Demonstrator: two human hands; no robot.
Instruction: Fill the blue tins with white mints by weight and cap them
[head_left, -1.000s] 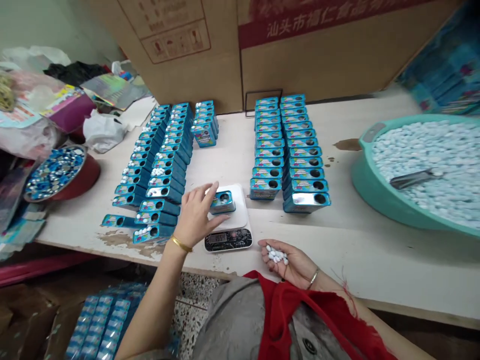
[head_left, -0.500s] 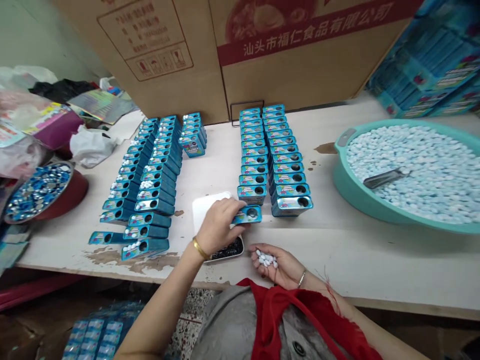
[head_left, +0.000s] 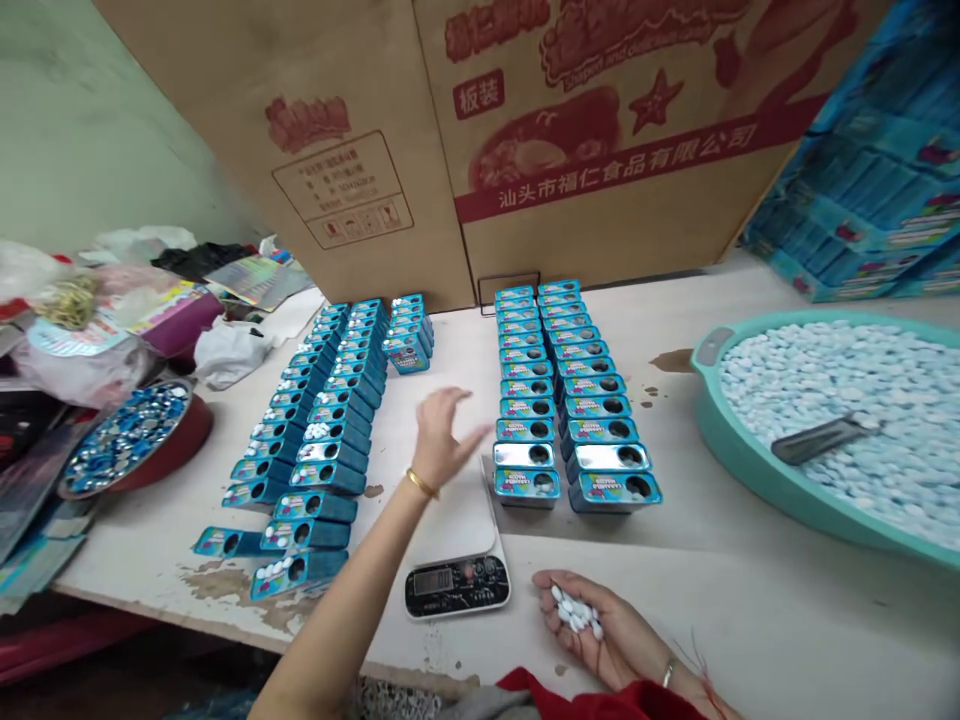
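Note:
My left hand [head_left: 442,440], a gold bracelet at its wrist, is raised over the white plate of a kitchen scale [head_left: 457,588]. Its fingers are spread and nothing is in them. Low at the right, my right hand [head_left: 616,632] lies palm up with curled fingers, cupping several small white candies [head_left: 576,612]. The scale's display shows what looks like zero. Just right of my left hand, a blue candy tin [head_left: 526,487] stands at the front of a row. Beside it runs another row of blue tins [head_left: 615,490], each with a round dark hole on top.
More blue tins [head_left: 330,476] stand in rows at the left, some with white candies on top. A turquoise basin [head_left: 742,465] of white candies holds a metal scoop [head_left: 825,438]. A red bowl [head_left: 169,450] of blue-and-silver pieces sits far left. Cardboard boxes [head_left: 337,100] close off the back.
My left hand has let go of the blue tin, now at the front of the row, and has moved back left over the scale. The camera view has tilted up.

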